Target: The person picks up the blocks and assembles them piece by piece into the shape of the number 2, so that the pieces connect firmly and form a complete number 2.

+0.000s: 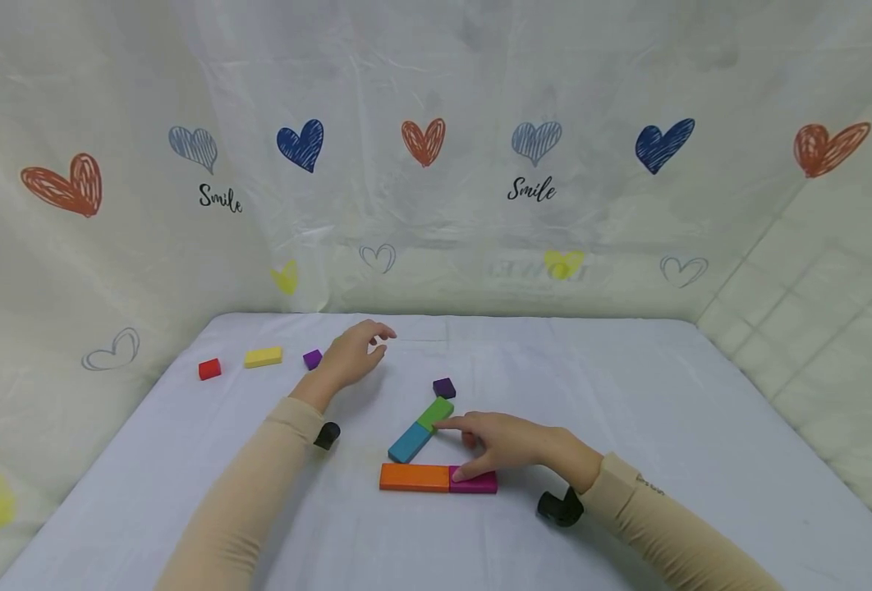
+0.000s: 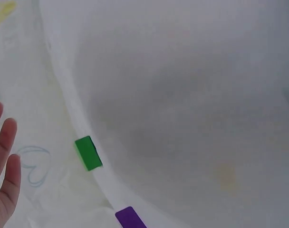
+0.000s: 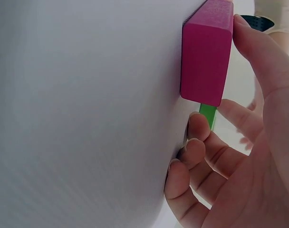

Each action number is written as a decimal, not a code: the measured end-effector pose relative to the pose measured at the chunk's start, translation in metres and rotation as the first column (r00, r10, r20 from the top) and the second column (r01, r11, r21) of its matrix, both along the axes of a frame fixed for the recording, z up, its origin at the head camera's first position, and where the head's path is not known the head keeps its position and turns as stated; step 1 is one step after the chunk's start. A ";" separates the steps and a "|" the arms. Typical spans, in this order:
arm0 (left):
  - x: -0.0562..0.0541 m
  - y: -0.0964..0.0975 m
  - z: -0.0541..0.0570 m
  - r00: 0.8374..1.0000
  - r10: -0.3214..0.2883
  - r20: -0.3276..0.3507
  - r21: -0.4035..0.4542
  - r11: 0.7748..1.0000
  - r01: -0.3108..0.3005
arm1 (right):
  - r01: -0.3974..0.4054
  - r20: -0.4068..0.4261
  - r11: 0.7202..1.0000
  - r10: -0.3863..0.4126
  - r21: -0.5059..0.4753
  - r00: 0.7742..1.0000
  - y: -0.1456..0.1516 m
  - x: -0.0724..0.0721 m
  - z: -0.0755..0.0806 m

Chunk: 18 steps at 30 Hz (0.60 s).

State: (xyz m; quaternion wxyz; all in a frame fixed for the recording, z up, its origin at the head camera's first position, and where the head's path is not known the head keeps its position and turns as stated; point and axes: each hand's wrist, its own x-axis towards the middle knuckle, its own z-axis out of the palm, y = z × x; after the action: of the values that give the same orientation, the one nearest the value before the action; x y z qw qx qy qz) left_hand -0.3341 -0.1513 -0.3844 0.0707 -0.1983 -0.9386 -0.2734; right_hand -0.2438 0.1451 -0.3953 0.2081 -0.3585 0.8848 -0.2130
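Lining-up seems in hand at lower centre, where the relaxed right hand (image 1: 510, 441) sets its thumb on the pink block (image 1: 478, 486) and forefinger at the green block (image 1: 436, 412), the empty left hand (image 1: 351, 353) hangs open left of centre, and a light nudge seems called for.

Left hand (image 1: 352, 355) hovers with relaxed fingers; right hand (image 1: 508, 441) has thumb and forefinger outstretched.

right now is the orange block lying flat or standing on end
Lying flat: in the head view, the orange block shows its broad face up, its length along the white cloth.
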 end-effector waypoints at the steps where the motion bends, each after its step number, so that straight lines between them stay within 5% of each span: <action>1: -0.001 -0.003 -0.001 1.000 0.014 0.003 -0.001 1.000 -0.014 | -0.001 -0.001 1.000 0.001 -0.001 1.000 0.000 0.000 0.000; 18: -0.012 -0.032 -0.011 0.986 0.152 0.075 0.015 0.988 -0.153 | -0.010 -0.010 1.000 0.009 -0.014 1.000 0.001 0.002 0.000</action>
State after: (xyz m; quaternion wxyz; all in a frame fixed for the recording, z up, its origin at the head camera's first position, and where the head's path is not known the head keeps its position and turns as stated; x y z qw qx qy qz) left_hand -0.3461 -0.1829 -0.3950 0.0587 -0.1147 -0.9502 -0.2839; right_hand -0.2413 0.1459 -0.3953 0.2021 -0.3652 0.8825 -0.2167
